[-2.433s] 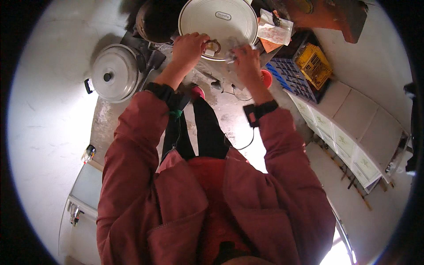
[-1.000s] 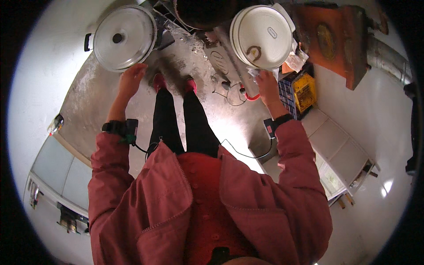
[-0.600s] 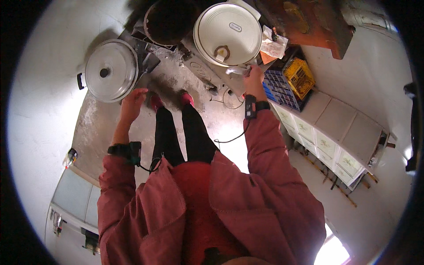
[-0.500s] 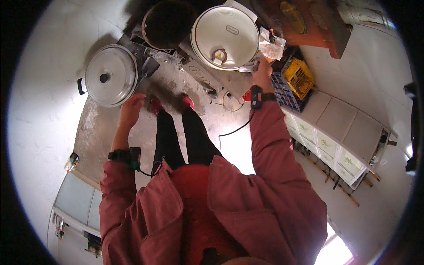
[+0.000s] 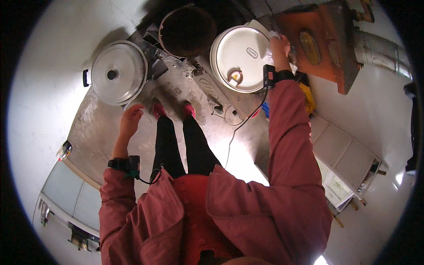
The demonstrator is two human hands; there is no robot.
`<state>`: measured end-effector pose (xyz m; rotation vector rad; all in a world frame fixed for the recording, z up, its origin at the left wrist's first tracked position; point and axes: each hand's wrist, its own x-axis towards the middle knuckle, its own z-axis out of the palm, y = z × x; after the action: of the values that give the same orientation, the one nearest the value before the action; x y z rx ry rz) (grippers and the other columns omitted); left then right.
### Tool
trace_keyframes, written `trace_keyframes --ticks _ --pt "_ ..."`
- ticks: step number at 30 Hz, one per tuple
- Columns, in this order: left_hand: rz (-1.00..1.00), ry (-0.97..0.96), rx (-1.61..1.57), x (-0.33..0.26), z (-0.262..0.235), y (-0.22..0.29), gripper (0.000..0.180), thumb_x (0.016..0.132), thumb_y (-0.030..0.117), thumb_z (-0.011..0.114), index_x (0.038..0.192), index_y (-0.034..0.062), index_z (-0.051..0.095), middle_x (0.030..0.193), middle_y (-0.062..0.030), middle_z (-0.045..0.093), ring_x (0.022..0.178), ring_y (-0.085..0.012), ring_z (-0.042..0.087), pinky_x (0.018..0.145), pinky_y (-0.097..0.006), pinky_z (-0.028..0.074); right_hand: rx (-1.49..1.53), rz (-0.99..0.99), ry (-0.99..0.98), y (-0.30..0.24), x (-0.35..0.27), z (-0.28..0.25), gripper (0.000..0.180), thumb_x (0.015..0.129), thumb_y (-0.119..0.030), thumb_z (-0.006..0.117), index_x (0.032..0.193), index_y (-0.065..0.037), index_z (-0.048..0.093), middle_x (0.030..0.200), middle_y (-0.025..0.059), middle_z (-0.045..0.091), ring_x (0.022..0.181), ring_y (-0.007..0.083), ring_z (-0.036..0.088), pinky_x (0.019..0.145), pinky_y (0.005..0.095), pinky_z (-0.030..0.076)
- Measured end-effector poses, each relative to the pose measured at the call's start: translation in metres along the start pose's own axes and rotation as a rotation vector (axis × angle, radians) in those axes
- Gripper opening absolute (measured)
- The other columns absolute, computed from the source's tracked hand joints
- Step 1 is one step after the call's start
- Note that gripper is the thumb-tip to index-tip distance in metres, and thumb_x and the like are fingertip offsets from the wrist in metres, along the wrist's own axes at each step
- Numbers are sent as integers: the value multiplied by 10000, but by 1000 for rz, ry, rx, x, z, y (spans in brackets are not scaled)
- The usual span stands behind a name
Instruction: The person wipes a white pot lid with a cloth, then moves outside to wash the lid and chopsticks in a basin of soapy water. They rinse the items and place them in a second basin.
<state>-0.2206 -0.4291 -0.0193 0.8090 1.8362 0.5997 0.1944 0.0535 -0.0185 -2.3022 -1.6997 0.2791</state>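
Single view — head-worn fisheye, looked steeply down the person's own front to the floor point(image 5: 110, 132). Red jacket point(image 5: 212, 212) filled the near lower frame; lidded pots point(image 5: 118, 73) lay farther, at the top. Edges bent toward the dark rim — no second view to overlap.

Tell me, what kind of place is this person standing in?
Probably a rough working kitchen or cookhouse: a large lidded metal pot, a big round white lidded cooker and an empty dark cauldron stand on a stained concrete floor.

Lidded pot point(image 5: 118, 72) left, open pot point(image 5: 187, 30) behind, round lid point(image 5: 240, 58) right, feet point(image 5: 173, 109) between.
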Motion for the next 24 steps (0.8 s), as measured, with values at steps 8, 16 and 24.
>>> trace_keyframes --ticks 8,16,24 --pt "26 31 -1 -5 -21 -10 215 908 122 606 1109 91 676 952 -93 699 878 -200 668 817 -329 512 -427 -717 -437 -119 -25 20 330 801 -192 598 1114 -167 702 1143 138 677 1063 359 634 916 439 506" --pt "17 31 -36 -19 -46 -24 242 914 121 595 1146 94 659 974 -90 700 900 -209 669 833 -333 505 -794 -1061 -904 -183 -123 42 327 709 -122 655 1022 -162 741 1031 138 707 962 370 673 767 459 553" --pt "131 -59 -198 -17 -70 -5 257 930 120 583 1176 86 645 1026 -74 691 962 -160 633 860 -314 493 632 -225 -1483 -148 -269 -48 464 738 47 554 1190 -36 618 1042 61 664 979 197 636 812 337 517"
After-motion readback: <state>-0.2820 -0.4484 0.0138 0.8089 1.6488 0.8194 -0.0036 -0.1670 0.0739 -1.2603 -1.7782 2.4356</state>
